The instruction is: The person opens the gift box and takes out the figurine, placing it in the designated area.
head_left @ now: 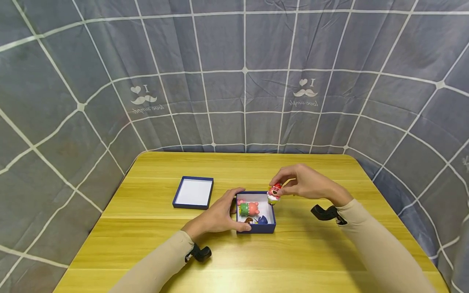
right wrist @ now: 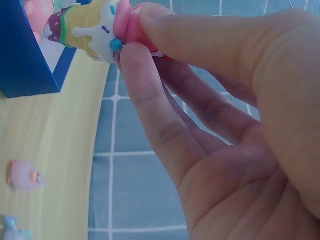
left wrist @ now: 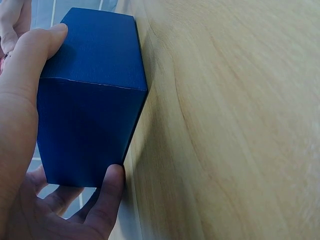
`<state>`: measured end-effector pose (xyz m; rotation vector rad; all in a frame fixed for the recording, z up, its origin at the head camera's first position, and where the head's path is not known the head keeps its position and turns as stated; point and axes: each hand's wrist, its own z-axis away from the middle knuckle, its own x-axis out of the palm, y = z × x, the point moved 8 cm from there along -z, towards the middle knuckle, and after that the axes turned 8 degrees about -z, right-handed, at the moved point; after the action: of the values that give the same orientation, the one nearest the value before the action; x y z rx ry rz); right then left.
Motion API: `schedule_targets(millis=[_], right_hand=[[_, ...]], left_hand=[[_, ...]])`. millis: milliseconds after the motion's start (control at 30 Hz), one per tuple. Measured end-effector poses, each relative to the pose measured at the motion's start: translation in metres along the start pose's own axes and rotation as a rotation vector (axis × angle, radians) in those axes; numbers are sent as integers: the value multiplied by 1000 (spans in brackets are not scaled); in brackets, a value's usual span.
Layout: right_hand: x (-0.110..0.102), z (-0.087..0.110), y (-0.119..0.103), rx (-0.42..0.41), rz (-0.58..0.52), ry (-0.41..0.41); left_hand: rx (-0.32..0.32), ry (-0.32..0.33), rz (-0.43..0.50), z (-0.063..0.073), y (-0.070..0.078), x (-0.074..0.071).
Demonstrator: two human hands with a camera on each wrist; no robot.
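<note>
My left hand [head_left: 220, 213] grips an open blue box [head_left: 269, 228] by its left side, thumb on the front wall and fingers at the back. The left wrist view shows the thumb and fingertips against the blue box walls [left wrist: 92, 130]. Inside the box lie a pink-and-green toy figurine [head_left: 249, 208], a small blue thing [head_left: 261, 220] and a brown one [head_left: 248, 220]. My right hand [head_left: 311, 183] pinches a red, white and yellow toy figurine [head_left: 273, 194] between thumb and fingers. That figurine [right wrist: 92, 30] hangs at the box's right rim, base downward.
Left of the box lies a blue lid [head_left: 193, 193] with its white inside up. On the wooden table [head_left: 146, 232], the right wrist view shows a small pink toy [right wrist: 26, 175] and a bluish toy [right wrist: 15, 230]. A grey checked curtain [head_left: 223, 93] surrounds the table.
</note>
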<state>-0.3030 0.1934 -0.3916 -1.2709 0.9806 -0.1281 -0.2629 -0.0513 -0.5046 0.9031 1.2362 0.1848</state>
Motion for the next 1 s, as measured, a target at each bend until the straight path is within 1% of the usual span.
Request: schedule_targets(millis=[233,633,867,1000], right_hand=[[-12,13,3,-7,39,40],[-32,35,13,-15,45,104],[-45,50,16,-35,109,148],[-51,58,21,-34,103,164]], left_hand=[[11,9,5,-1,1,1],[12,5,16,-1,2,-1],[19,7,17,-2,3,-1],[15,7,11,-2,3,-1]])
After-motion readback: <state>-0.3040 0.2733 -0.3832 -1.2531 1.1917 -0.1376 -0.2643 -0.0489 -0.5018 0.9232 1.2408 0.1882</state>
